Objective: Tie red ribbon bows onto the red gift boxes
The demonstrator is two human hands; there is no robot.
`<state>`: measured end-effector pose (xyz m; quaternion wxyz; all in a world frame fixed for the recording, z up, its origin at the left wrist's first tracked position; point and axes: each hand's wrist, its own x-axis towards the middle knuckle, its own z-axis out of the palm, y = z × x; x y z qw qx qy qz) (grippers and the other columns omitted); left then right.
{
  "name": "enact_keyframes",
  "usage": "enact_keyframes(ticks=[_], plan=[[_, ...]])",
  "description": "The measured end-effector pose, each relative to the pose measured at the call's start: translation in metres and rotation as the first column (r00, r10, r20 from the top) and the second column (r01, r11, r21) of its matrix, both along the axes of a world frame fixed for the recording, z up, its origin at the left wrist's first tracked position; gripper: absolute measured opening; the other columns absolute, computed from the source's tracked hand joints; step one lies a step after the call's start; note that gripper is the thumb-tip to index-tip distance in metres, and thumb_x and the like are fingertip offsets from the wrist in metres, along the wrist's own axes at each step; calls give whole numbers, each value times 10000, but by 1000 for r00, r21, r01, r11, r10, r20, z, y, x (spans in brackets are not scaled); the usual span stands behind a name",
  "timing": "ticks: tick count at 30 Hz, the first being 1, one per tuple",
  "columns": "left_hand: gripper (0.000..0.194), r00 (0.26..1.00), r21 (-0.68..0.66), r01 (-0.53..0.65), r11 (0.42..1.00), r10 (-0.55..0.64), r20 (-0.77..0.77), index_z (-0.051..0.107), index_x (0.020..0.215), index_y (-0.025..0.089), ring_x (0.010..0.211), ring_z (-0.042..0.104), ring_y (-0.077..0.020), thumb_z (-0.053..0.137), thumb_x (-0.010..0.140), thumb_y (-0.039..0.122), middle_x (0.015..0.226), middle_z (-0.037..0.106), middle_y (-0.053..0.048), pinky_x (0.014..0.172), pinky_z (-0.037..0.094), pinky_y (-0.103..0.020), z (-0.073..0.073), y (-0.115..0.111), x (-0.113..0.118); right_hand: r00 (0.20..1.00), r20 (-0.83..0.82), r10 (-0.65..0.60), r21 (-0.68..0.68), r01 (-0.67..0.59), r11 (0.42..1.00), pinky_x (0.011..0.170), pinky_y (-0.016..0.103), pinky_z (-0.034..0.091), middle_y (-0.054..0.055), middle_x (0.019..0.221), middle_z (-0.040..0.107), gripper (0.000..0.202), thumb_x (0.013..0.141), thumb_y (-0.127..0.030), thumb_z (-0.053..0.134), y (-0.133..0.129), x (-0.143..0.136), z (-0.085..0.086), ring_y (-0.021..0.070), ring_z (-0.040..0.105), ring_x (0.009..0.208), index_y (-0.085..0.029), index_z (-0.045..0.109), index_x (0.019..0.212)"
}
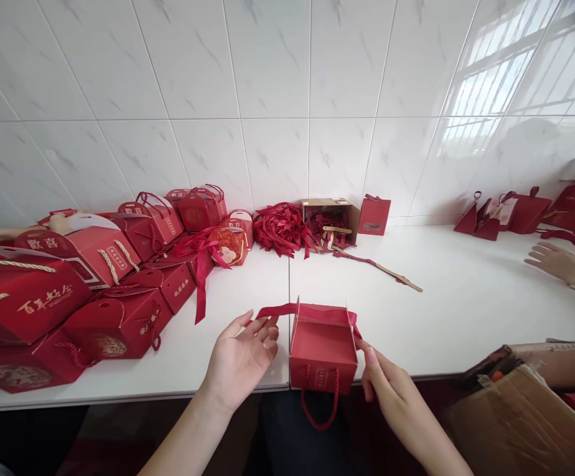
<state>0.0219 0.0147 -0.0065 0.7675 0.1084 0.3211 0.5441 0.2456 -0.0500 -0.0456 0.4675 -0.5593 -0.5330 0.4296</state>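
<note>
A small red box (323, 350) with a twisted red cord handle (320, 423) stands at the table's front edge. A wide red ribbon (287, 309) passes across its upper part, behind the front panel, and comes out on both sides. My left hand (248, 350) is left of the box, palm up, with the ribbon's left end between its curled fingers. On the right, my right hand (384, 383) is beside the box, thumb and fingers together at the ribbon's right end.
Many red gift boxes (119, 324) are stacked at left, with another person's hand (60, 221) behind. A ribbon heap (282, 228) and open carton (330, 201) stand by the wall. Another hand (555, 263) reaches in at right, above a cardboard box (525, 416).
</note>
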Motion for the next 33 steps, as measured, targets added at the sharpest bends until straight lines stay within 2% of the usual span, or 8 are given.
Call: enact_keyframes(ticks=[2, 5, 7, 10, 15, 20, 25, 33], plan=[[98, 997, -9, -74, 997, 74, 21, 607, 830, 115, 624, 549, -122, 548, 810, 191, 733, 575, -56, 474, 439, -201, 2, 3, -1, 951, -295, -87, -31, 82, 996, 494, 232, 351, -35, 626, 492, 342, 858, -521, 443, 4, -4, -4, 100, 368, 490, -239, 620, 939], [192, 981, 61, -196, 979, 196, -3, 635, 993, 152, 604, 550, -111, 517, 848, 199, 708, 569, -35, 443, 424, -177, 6, 5, -4, 651, -746, -137, -43, 158, 986, 522, 211, 425, -30, 889, 597, 246, 788, -466, 596, 11, -10, -5, 81, 481, 574, -319, 616, 984], [210, 966, 105, -255, 961, 258, -22, 641, 1016, 169, 605, 552, -108, 513, 849, 184, 687, 562, -24, 442, 419, -172, 9, 6, -7, 466, -875, -133, -45, 195, 980, 582, 193, 471, -37, 938, 609, 220, 751, -403, 665, 16, -11, -1, 78, 547, 677, -320, 640, 954], [208, 945, 207, -301, 931, 321, -70, 661, 998, 173, 597, 544, -106, 531, 836, 190, 632, 537, -6, 461, 422, -181, 17, 9, -12, 383, -904, -191, -75, 299, 951, 617, 166, 499, -42, 843, 631, 185, 727, -335, 708, 23, -7, 11, 66, 578, 706, -282, 680, 902], [201, 852, 559, -301, 773, 481, -206, 697, 923, 179, 684, 556, -98, 619, 779, 295, 843, 645, -34, 510, 418, -185, 47, 25, -16, 636, -741, -216, 111, 432, 895, 736, 238, 526, 9, 888, 697, 147, 705, -311, 730, 35, 7, 48, 130, 624, 855, -228, 717, 825], [218, 726, 772, -121, 624, 586, -361, 724, 866, 177, 756, 556, -122, 732, 653, 218, 926, 679, -47, 544, 385, -199, 81, 32, -7, 916, -327, -232, 374, 351, 858, 761, 360, 539, 44, 833, 722, 241, 716, -348, 704, 42, 11, 91, 195, 658, 789, -192, 723, 899], [189, 703, 714, 97, 693, 460, -542, 731, 777, 141, 696, 554, -140, 723, 661, 290, 786, 683, -63, 540, 374, -229, 92, 30, 6, 943, -190, -272, 529, 332, 781, 723, 365, 563, 49, 821, 727, 225, 746, -360, 667, 40, 13, 118, 222, 675, 797, -182, 717, 874], [152, 733, 780, 48, 624, 509, -452, 724, 790, 170, 693, 516, -108, 722, 662, 252, 794, 650, -20, 571, 396, -212, 98, 31, 12, 957, -132, -259, 533, 289, 795, 666, 325, 565, 44, 789, 719, 240, 736, -372, 679, 37, 31, 131, 197, 675, 743, -186, 688, 888]])
